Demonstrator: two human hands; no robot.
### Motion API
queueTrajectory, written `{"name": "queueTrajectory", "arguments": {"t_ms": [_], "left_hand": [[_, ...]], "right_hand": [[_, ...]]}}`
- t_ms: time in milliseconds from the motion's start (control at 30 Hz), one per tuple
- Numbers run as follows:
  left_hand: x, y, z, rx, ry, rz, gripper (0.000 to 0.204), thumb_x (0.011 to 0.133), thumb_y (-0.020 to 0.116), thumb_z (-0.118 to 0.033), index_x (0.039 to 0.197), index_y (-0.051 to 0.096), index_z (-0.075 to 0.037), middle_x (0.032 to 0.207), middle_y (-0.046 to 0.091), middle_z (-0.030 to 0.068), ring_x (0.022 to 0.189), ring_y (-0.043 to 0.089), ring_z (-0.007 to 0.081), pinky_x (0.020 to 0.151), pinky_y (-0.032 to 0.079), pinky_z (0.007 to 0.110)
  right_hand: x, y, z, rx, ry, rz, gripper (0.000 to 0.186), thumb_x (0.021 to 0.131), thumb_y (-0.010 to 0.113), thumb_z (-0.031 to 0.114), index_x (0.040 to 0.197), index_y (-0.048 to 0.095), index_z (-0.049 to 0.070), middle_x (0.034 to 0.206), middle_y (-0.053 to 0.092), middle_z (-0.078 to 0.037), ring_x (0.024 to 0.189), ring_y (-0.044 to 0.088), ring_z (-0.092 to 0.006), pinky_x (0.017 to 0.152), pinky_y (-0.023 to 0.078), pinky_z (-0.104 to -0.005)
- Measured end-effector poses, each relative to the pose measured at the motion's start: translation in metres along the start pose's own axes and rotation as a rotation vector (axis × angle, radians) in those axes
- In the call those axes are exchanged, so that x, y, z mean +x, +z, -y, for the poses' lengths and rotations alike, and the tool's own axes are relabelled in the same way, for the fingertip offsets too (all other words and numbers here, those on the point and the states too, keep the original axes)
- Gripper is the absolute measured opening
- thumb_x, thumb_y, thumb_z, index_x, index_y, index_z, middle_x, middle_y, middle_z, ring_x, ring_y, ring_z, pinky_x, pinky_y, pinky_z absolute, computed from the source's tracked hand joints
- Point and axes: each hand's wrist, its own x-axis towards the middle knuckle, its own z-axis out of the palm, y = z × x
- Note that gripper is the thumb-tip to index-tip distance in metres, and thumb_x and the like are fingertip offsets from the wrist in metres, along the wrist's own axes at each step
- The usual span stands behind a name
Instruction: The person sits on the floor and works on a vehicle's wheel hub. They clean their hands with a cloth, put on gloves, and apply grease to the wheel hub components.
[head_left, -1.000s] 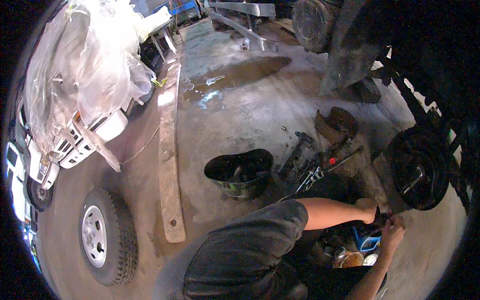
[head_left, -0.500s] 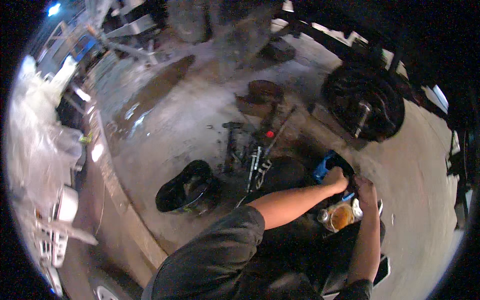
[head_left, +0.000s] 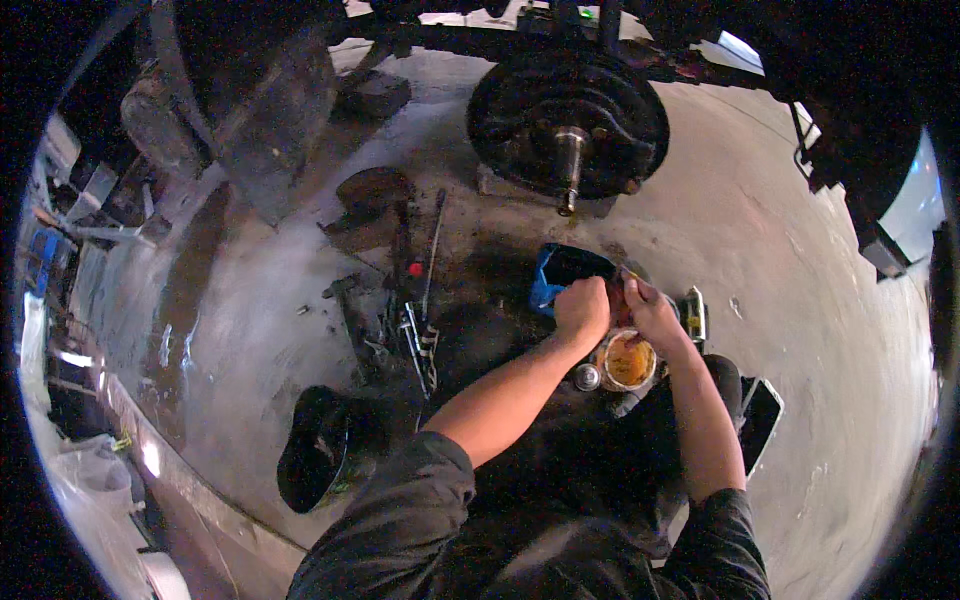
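My left hand (head_left: 583, 308) is closed against the near side of a blue-edged box (head_left: 545, 280) with a dark interior, on the floor ahead of me. What its fingers hold, if anything, is hidden. Close beside it, my right hand (head_left: 652, 312) has its fingers pinched together over a small reddish-dark item too blurred to name. Just below the hands sits an open round tub of orange-yellow grease (head_left: 630, 362). A small silver-topped can (head_left: 587, 377) stands at the tub's left.
Beyond the hands, a black round wheel-hub plate (head_left: 510, 120) carries a protruding metal spindle (head_left: 569, 165). Left on the floor lie a hammer (head_left: 345, 300), shiny sockets or extension bars (head_left: 411, 335) and a long rod (head_left: 435, 250). My black shoe (head_left: 310, 450) is at lower left; a yellow-labelled can (head_left: 695, 315) stands right.
The view has swung right, so the floor items and hub plate appear farther left. Both hands stay close together by the blue-edged box, and the grease tub shows more fully.
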Motion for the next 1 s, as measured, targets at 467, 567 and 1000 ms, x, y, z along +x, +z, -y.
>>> {"name": "queueTrajectory", "arguments": {"t_ms": [467, 567, 1000], "left_hand": [[-0.029, 0.012, -0.021, 0.233, 0.495, -0.159, 0.012, 0.083, 0.061, -0.02, 0.08, 0.062, -0.008, 0.074, 0.069, 0.0137, 0.073, 0.068, 0.0302, 0.061, 0.056, 0.044], [-0.03, 0.005, -0.002, 0.079, 0.431, -0.221, 0.015, 0.085, 0.061, -0.021, 0.078, 0.061, -0.008, 0.069, 0.066, 0.0162, 0.066, 0.066, 0.0339, 0.057, 0.054, 0.046], [-0.044, 0.006, -0.009, -0.04, 0.771, -0.331, 0.02, 0.088, 0.064, -0.021, 0.072, 0.058, -0.01, 0.067, 0.063, 0.009, 0.063, 0.061, 0.0292, 0.062, 0.052, 0.041]], "right_hand": [[0.099, 0.01, -0.116, 0.735, 0.387, -0.064, 0.026, 0.095, 0.05, 0.023, 0.101, 0.067, 0.004, 0.093, 0.07, -0.013, 0.079, 0.067, -0.0267, 0.072, 0.054, -0.0424], [0.068, 0.025, -0.052, 0.846, 0.314, 0.168, 0.026, 0.096, 0.048, 0.018, 0.104, 0.065, 0.001, 0.093, 0.068, -0.011, 0.078, 0.063, -0.0238, 0.072, 0.053, -0.0397], [0.056, 0.017, -0.062, 1.018, 0.082, 0.34, 0.025, 0.091, 0.059, 0.02, 0.11, 0.067, 0.005, 0.094, 0.07, -0.006, 0.082, 0.066, -0.0188, 0.073, 0.054, -0.0338]]}}
